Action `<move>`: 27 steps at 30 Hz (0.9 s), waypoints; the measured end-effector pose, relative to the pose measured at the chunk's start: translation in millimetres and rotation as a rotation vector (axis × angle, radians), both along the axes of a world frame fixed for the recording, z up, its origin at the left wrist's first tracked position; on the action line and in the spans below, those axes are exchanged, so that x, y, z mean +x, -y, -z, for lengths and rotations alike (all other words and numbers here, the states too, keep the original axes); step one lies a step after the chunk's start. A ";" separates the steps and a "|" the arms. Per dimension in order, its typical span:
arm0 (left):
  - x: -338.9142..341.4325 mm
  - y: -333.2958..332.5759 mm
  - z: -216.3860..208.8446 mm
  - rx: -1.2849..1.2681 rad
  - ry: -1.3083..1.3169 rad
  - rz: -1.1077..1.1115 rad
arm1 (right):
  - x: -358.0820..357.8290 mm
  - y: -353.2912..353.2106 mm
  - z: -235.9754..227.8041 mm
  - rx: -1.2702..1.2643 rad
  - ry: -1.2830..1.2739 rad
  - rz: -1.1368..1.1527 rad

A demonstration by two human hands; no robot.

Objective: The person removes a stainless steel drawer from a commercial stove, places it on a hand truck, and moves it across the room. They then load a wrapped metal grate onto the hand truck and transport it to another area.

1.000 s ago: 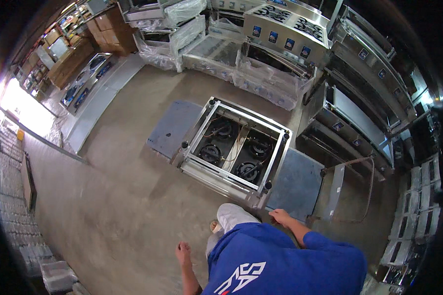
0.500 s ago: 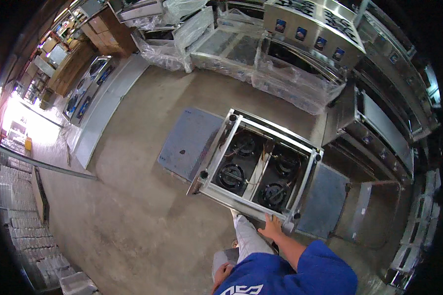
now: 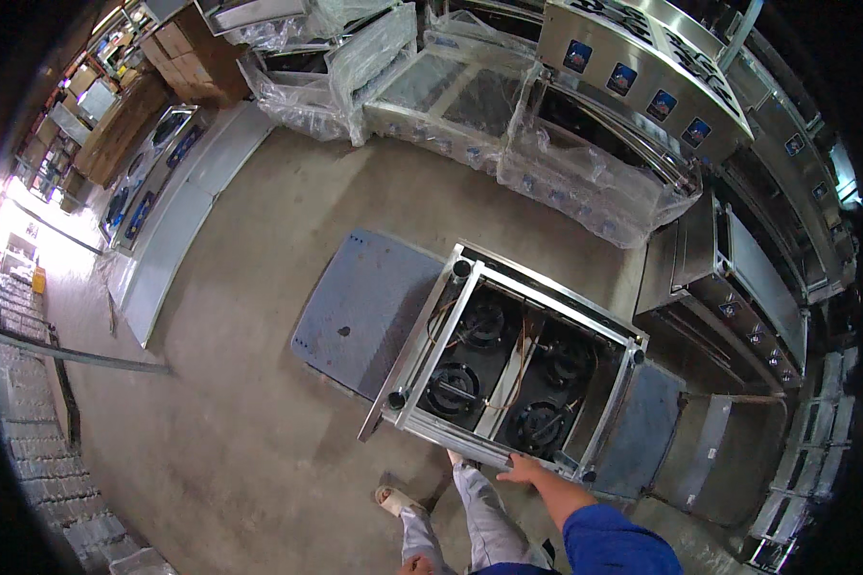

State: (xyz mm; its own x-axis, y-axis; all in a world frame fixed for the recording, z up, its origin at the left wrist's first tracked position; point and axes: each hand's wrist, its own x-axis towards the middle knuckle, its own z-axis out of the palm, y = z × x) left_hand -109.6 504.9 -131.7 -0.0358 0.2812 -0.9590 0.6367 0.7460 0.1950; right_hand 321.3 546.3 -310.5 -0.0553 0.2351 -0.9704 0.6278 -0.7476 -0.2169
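A stainless-steel gas stove (image 3: 494,407) lies upside down in front of me, its underside up. Black foot caps stand at its corners, and several round black burners and thin copper-coloured pipes show inside the open frame. My right hand (image 3: 522,469) rests on the near edge of that frame, towards its right corner, with thumb and fingers apart. Of my left hand (image 3: 416,566) only a small part shows, low by my leg at the bottom edge of the view. Its fingers are hidden, and nothing held can be seen there.
Blue-grey boards (image 3: 369,307) show to the left and right of the stove. Plastic-wrapped steel units (image 3: 441,105) line the far side; a steel cooker (image 3: 729,297) stands at the right. A long pale panel (image 3: 187,220) lies at the left on the concrete floor (image 3: 230,383).
The view has shifted, and more of my legs and a sandalled foot show. My right hand stays on the stove's near edge, its fingers less spread. My left hand has dropped nearly out of view.
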 end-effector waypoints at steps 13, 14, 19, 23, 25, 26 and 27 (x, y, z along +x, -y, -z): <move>-55.4 -54.1 -3.1 -0.162 -0.178 -0.149 | -13.8 -12.3 49.2 -0.024 -0.052 0.218; -58.7 -55.9 -3.4 -0.166 -0.245 -0.139 | -17.3 -14.7 53.0 -0.075 -0.034 0.137; -75.9 -51.7 -2.2 0.047 -0.063 -0.313 | -26.1 -2.6 57.2 0.005 0.067 0.175; -102.0 -91.4 -9.6 0.065 -0.212 0.047 | -19.5 -15.0 40.9 0.017 0.041 0.123; -110.9 -102.0 -1.3 0.128 -0.143 -0.049 | -17.7 -21.6 26.1 -0.025 0.068 0.137; -112.9 -105.6 2.1 0.146 -0.028 -0.246 | -15.6 -21.4 22.5 -0.005 0.062 0.129; -112.8 -112.2 4.8 0.164 0.096 -0.437 | -11.8 -22.4 17.5 0.019 0.064 0.128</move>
